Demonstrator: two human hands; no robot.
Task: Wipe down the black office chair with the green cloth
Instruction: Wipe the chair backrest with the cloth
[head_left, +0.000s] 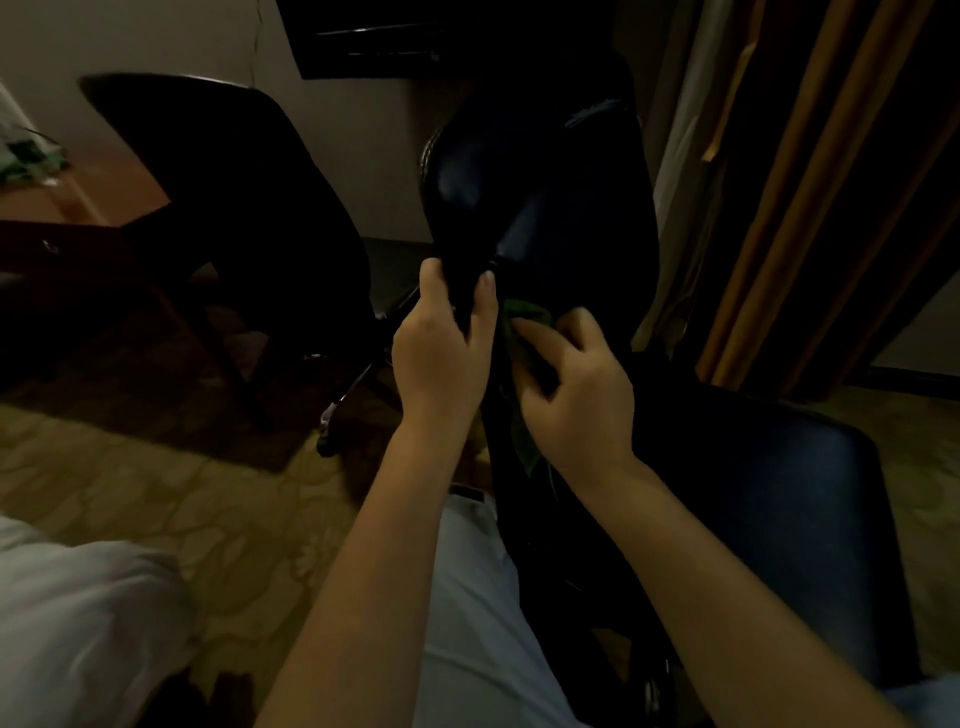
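Observation:
The black office chair (545, 208) fills the middle and right of the dim view, its padded seat (779, 509) at lower right. My left hand (441, 348) grips the chair's armrest pad (457, 192) near its lower end, thumb on one side and fingers on the other. My right hand (576, 384) holds the green cloth (524, 317) bunched under its curled fingers and presses it against the chair just right of the armrest. A corner of the cloth hangs below the hand. Most of the cloth is hidden by my fingers.
A second dark chair (234, 208) on a wheeled base (332, 410) stands to the left. A wooden desk (62, 208) lies at far left, brown curtains (810, 182) at right. My light trousers show at the bottom over patterned carpet (182, 493).

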